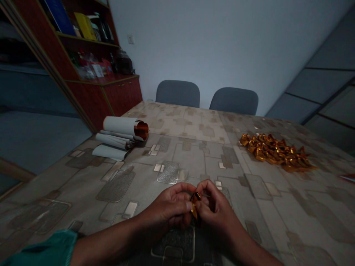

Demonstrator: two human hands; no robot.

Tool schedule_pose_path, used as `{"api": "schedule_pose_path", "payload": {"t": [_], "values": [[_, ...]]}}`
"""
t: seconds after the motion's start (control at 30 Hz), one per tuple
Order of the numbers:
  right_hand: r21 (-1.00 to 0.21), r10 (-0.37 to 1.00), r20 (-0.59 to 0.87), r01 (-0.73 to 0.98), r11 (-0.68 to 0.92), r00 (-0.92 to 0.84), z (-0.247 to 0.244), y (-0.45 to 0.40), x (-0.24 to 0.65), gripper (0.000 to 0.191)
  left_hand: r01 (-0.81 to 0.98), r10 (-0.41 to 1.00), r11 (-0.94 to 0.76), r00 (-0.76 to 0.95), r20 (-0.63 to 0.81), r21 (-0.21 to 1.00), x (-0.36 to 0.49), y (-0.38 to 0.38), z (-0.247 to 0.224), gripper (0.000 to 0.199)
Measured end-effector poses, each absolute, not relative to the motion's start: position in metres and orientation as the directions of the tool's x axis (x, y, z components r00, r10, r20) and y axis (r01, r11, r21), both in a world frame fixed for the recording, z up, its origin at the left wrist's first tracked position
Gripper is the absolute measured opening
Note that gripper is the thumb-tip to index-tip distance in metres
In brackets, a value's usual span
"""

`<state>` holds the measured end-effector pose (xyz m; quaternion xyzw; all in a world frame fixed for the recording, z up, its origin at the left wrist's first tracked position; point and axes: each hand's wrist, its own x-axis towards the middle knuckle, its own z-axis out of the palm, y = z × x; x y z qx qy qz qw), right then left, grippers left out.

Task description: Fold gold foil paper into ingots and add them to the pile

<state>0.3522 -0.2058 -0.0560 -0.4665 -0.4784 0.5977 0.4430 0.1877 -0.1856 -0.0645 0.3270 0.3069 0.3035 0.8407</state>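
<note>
Near the front of the table, my left hand [173,207] and my right hand [215,207] meet around a small piece of shiny gold foil [194,210]. The fingers of both hands are closed on it, and they hide part of its shape. Farther off on the right lies a cluster of folded gold foil pieces [274,151]. Rolled and folded sheets [119,126], pale outside and coppery gold inside, rest at the left side of the table.
A patterned cloth covers the table [191,147]. Beyond its far edge stand two grey chairs, one left [177,93] and one right [235,99]. A red-brown cabinet [122,94] with shelved items is at the back left. A red-edged object [348,178] lies far right.
</note>
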Motion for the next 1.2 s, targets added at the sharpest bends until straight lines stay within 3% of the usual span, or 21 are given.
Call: {"api": "schedule_pose_path", "payload": {"t": [0.33, 0.47, 0.57, 0.77, 0.97, 1.1, 1.2], "values": [[-0.966, 0.962, -0.049, -0.232, -0.114, -0.267, -0.052, -0.209, 0.365, 0.027, -0.509, 0.733, 0.658, 0.601, -0.318, 0.555, 0.188, -0.183, -0.058, 0.037], [-0.982, 0.958, -0.027, -0.169, -0.078, -0.284, -0.054, -0.212, 0.363, 0.024, -0.578, 0.783, 0.611, 0.540, -0.308, 0.540, 0.188, -0.181, -0.058, 0.042], [-0.994, 0.966, -0.008, -0.099, -0.035, -0.259, -0.056, -0.211, 0.360, 0.034, -0.559, 0.827, 0.536, 0.497, -0.262, 0.633, 0.187, -0.180, -0.063, 0.040], [-0.997, 0.976, 0.066, 0.018, 0.071, -0.207, -0.060, -0.210, 0.366, 0.023, -0.357, 0.889, 0.319, 0.434, -0.147, 0.878, 0.186, -0.178, -0.069, 0.041], [-0.965, 0.967, 0.160, 0.174, 0.195, -0.199, -0.056, -0.210, 0.369, 0.022, -0.250, 0.942, 0.183, 0.322, -0.096, 0.951, 0.185, -0.180, -0.058, 0.026], [-0.980, 0.986, 0.121, 0.142, 0.137, -0.117, -0.053, -0.210, 0.369, 0.026, -0.159, 0.963, 0.022, 0.268, 0.022, 0.987, 0.182, -0.182, -0.049, 0.014], [-0.981, 0.988, 0.106, 0.150, 0.122, -0.112, -0.051, -0.210, 0.370, 0.014, -0.070, 0.962, -0.049, 0.265, 0.066, 0.996, 0.180, -0.183, -0.045, 0.012]]}}
